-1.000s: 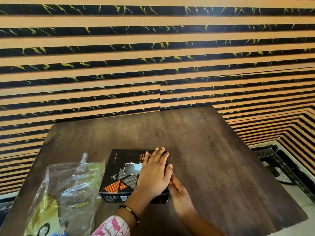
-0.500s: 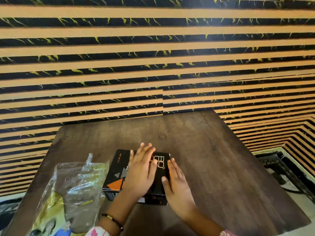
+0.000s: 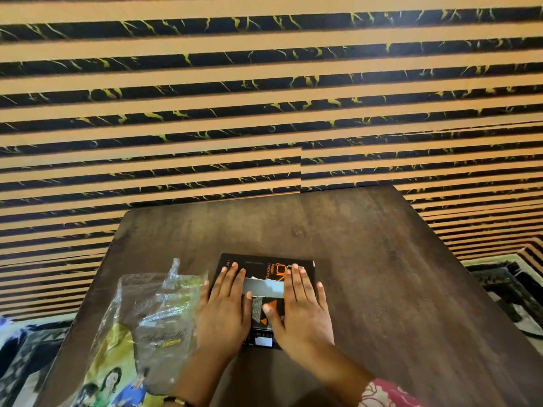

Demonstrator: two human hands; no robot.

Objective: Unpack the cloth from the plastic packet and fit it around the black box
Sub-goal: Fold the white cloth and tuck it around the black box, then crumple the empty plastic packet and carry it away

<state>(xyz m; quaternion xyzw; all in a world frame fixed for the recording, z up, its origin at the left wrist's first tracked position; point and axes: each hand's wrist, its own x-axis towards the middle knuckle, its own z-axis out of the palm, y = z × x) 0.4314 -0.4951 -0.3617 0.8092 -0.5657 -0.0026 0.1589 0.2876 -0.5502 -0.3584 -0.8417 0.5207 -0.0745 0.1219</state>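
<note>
Black cardboard with orange triangles and lettering lay near the front middle of the dark wooden table (image 3: 367, 259): the black box (image 3: 264, 264), flat on its back, with a torn strip of grey tape (image 3: 264, 287) across its lid. Both of the person's hands lay spread on top of it, palms down and fingers flat, gripping nothing. Her left hand (image 3: 224, 306) covered the box's left half, the right hand (image 3: 302, 306) its right half, thumbs pointing inward and nearly meeting. Just beside the box on the left lay the plastic packet (image 3: 147, 327), crinkled and clear, with the folded cloth (image 3: 160, 339) inside it. A striped tan and black wall (image 3: 264, 98) rose behind the table.
</note>
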